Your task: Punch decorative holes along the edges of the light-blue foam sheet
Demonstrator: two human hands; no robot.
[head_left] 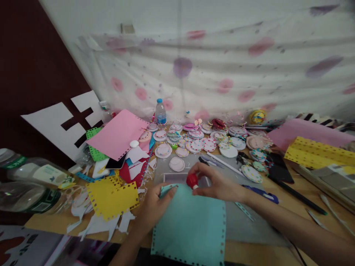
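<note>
A teal sheet of paper (191, 225) with small holes along its edges hangs over the table's front edge. My left hand (155, 207) is closed on its upper left corner, thumb on top and fingers underneath. Pinched between the thumb and fingers of my right hand (215, 183) is a small red craft punch (192, 180) with a white lower part, held at the sheet's top edge. Whether the punch grips the paper I cannot tell. Under the sheet's far end lies a grey cutting mat (246, 225).
Several decorated paper discs (195, 145) crowd the back. Yellow punched paper (113, 197), a pink sheet (119, 135) and scraps lie left, beside clear bottles (33, 171). A blue utility knife (260, 194), a black pen (299, 195) and a metal ruler (327, 188) lie right.
</note>
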